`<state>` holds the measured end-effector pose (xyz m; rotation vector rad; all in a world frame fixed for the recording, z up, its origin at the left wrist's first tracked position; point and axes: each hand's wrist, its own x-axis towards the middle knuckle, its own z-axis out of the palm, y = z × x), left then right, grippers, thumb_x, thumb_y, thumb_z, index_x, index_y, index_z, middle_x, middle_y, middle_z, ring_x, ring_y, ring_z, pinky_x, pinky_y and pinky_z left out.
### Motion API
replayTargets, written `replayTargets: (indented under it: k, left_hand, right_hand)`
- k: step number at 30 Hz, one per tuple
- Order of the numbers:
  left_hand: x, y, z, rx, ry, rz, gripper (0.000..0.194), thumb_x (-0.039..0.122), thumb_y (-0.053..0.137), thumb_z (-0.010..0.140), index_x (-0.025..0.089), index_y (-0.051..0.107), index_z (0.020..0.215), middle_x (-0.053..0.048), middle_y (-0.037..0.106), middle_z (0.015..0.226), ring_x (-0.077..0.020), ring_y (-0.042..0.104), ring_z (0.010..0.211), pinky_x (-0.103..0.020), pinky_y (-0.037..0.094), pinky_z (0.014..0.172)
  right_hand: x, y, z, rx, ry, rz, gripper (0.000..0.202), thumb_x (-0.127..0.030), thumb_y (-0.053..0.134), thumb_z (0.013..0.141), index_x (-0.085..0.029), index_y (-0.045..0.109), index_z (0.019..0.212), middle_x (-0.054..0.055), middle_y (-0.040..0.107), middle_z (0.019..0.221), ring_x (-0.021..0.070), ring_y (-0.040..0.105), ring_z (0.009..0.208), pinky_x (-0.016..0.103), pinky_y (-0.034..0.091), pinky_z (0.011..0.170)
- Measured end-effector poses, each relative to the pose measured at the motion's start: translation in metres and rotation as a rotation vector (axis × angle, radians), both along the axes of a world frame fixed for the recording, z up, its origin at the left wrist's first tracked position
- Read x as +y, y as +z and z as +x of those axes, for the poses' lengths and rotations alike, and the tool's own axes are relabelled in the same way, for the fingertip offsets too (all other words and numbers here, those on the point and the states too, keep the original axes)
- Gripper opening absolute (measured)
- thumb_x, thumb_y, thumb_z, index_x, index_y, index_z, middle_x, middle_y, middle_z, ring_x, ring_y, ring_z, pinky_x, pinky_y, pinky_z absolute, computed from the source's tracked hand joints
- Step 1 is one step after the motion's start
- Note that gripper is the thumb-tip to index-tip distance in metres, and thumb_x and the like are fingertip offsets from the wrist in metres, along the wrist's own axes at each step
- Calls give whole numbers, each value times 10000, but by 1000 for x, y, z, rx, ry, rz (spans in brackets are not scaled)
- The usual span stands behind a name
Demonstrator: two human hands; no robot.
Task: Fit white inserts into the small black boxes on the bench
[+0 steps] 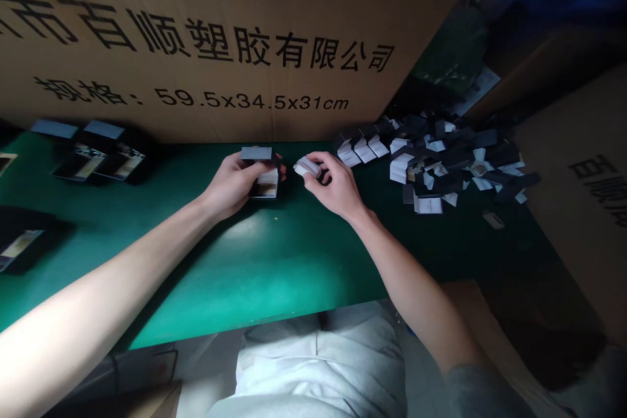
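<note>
My left hand (230, 184) is closed around a small black box (264, 188) with its lid raised, and something pale shows inside. Just to the right, my right hand (337, 186) pinches a small folded white card insert (307, 166) between thumb and fingers. A narrow gap separates the insert from the box. Both hands are over the green table (255, 261), near the large carton.
A large printed carton (206, 72) stands along the back. To the right lies a heap of dark and white folded inserts (455, 157). Open black boxes (81, 160) sit at the left, with another dark box (22, 241) nearer. A second carton (578, 209) borders the right side.
</note>
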<state>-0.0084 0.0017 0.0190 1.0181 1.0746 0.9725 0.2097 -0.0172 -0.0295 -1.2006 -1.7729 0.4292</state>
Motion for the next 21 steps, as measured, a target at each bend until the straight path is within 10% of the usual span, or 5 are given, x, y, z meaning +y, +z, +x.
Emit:
replayTargets:
  k: [21]
  left_hand:
    - [1,1,1,-76,-19,-49,310,252,786,732,148,750,1022,-119,821,1069,-340,769,1094,-397,644,845]
  right_hand:
    - [0,1,0,-14,-9,-28,280,-347,655,908,-248,675,1169,63,771,1152,191,700,899,288,569,649]
